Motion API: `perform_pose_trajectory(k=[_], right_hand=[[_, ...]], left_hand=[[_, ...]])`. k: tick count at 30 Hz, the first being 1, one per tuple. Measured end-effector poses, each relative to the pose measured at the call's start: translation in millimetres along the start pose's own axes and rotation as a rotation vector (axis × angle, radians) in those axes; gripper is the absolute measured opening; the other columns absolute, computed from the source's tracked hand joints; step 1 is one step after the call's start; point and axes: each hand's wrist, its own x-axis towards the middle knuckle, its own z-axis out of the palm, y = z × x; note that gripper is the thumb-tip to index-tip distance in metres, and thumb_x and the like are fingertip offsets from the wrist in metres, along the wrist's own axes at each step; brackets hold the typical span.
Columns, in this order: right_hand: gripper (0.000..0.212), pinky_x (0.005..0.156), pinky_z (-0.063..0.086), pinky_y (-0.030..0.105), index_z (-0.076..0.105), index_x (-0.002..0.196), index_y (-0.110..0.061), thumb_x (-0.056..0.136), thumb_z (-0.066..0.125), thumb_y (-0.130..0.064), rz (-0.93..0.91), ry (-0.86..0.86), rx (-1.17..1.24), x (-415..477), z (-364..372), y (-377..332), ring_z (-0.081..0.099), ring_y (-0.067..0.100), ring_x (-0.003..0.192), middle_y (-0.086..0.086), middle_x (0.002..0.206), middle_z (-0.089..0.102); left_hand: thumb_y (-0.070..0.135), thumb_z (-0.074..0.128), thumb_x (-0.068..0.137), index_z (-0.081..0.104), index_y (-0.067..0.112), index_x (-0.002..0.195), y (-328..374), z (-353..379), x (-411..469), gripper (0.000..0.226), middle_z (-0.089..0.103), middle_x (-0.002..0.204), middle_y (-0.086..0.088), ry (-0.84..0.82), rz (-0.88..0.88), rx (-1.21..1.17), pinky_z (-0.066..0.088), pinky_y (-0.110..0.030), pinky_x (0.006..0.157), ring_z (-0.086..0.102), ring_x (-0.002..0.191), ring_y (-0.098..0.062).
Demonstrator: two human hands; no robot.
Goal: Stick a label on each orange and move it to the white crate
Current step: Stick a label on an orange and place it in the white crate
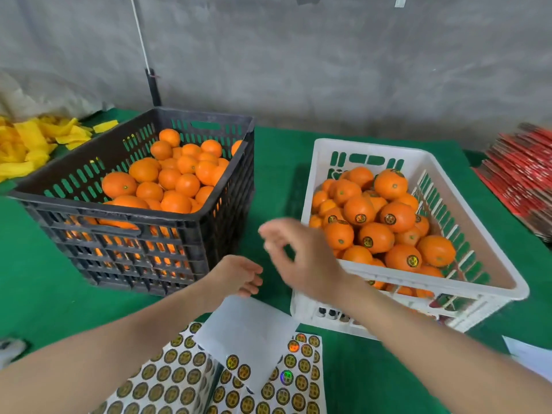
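Our right hand (295, 255) hangs blurred at the near left corner of the white crate (466, 286), thumb and forefinger curved into a ring; we cannot tell whether they pinch a label. Our left hand (236, 276) hovers loosely curled, holding nothing, above the label sheets (179, 375). Labelled oranges (397, 216) are heaped in the white crate, and plain oranges (167, 177) sit below the rim of the black crate (89, 208). Between the crates we see an open strip of green worktop (268, 162), and both hands are over its near end. Both crates are slotted hard plastic. The fruit is round and glossy, the labels round, gold and black. Yellow scraps (27, 144) lie far left and a red stack (519, 174) far right
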Motion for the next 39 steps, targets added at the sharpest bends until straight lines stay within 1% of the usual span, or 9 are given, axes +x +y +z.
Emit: perform_pose_trajectory(k=[5, 8, 10, 12, 16, 21, 24, 33, 39], right_hand=[[0.03, 0.092, 0.042, 0.038, 0.053, 0.119, -0.001, 0.095, 0.046, -0.016, 0.311, -0.861, -0.249, -58.7, 85.1, 3.4, 0.051, 0.033, 0.11, 0.018, 0.12, 0.055], [0.033, 0.097, 0.041, 0.044, 0.052, 0.124, 0.001, 0.094, 0.047, -0.012, 0.356, -1.007, -0.294, -75.6, 102.7, 16.1, 0.049, 0.035, 0.114, 0.02, 0.123, 0.053], [0.035, 0.101, 0.038, 0.044, 0.05, 0.126, 0.001, 0.094, 0.047, -0.012, 0.382, -1.013, -0.278, -84.3, 109.4, 19.6, 0.046, 0.034, 0.118, 0.02, 0.125, 0.052], [0.039, 0.107, 0.032, 0.042, 0.046, 0.132, -0.001, 0.095, 0.046, -0.013, 0.398, -0.99, -0.272, -88.6, 111.1, 19.1, 0.04, 0.032, 0.125, 0.019, 0.133, 0.046], [0.042, 0.108, 0.025, 0.029, 0.043, 0.136, -0.006, 0.095, 0.048, -0.017, 0.404, -0.818, -0.214, -91.3, 106.0, 15.8, 0.036, 0.024, 0.13, 0.011, 0.14, 0.04], [0.033, 0.095, 0.031, 0.015, 0.058, 0.119, -0.012, 0.091, 0.057, -0.029, 0.31, -0.397, -0.098, -94.7, 89.1, 3.7, 0.047, 0.009, 0.107, 0.001, 0.12, 0.051], [0.027, 0.088, 0.033, 0.008, 0.068, 0.105, -0.01, 0.086, 0.065, -0.028, 0.247, -0.203, -0.016, -97.1, 79.3, -9.8, 0.046, 0.001, 0.092, 0.001, 0.103, 0.057], [0.019, 0.08, 0.05, 0.028, 0.075, 0.084, -0.012, 0.072, 0.074, -0.028, 0.082, -0.006, -0.159, -100.1, 57.7, -30.5, 0.06, 0.012, 0.089, -0.004, 0.09, 0.068], [0.01, 0.072, 0.042, 0.022, 0.074, 0.081, -0.012, 0.071, 0.078, -0.015, -0.024, 0.081, -0.299, -94.6, 53.9, -29.1, 0.05, 0.012, 0.081, 0.003, 0.08, 0.063]], left_hand=[[-0.002, 0.04, 0.097, 0.039, 0.023, 0.069, -48.9, -11.4, 24.6, 0.038, 0.04, 0.074, 0.007, 0.111, -0.1, 0.347, 0.034, -0.008, 0.055, 0.038, 0.063, -0.002], [0.007, 0.047, 0.096, 0.03, 0.02, 0.067, -74.8, -15.7, 29.2, 0.036, 0.037, 0.072, 0.004, 0.128, -0.226, 0.463, 0.034, -0.013, 0.056, 0.036, 0.062, -0.005], [0.014, 0.062, 0.089, 0.037, 0.015, 0.075, -80.7, -16.8, 25.1, 0.029, 0.046, 0.081, -0.002, 0.116, -0.267, 0.53, 0.045, -0.023, 0.07, 0.048, 0.075, -0.014], [0.021, 0.077, 0.079, 0.04, 0.014, 0.092, -85.2, -19.4, 24.6, 0.04, 0.051, 0.094, -0.004, 0.111, -0.237, 0.581, 0.045, -0.035, 0.093, 0.053, 0.098, -0.024], [0.012, 0.082, 0.072, 0.06, 0.006, 0.085, -73.6, -27.0, 18.9, 0.026, 0.056, 0.073, -0.004, 0.079, -0.213, 0.436, 0.045, -0.021, 0.054, 0.056, 0.069, -0.018], [0.009, 0.052, 0.095, 0.058, 0.0, 0.105, -64.5, -39.4, -2.8, 0.015, 0.072, 0.089, -0.017, -0.239, -0.326, -0.317, 0.056, -0.037, 0.063, 0.068, 0.081, -0.029], [0.012, 0.046, 0.097, 0.056, -0.001, 0.111, -59.2, -44.4, -18.2, 0.022, 0.074, 0.09, -0.018, -0.336, -0.309, -0.421, 0.055, -0.043, 0.07, 0.068, 0.086, -0.032], [0.02, 0.041, 0.101, 0.053, 0.001, 0.118, -41.2, -42.3, -42.3, 0.029, 0.071, 0.099, -0.023, -0.417, -0.279, -0.562, 0.058, -0.05, 0.063, 0.071, 0.084, -0.038], [0.021, 0.037, 0.103, 0.053, 0.001, 0.115, -31.7, -39.4, -43.5, 0.028, 0.072, 0.1, -0.023, -0.366, -0.238, -0.649, 0.057, -0.056, 0.069, 0.071, 0.085, -0.039]])
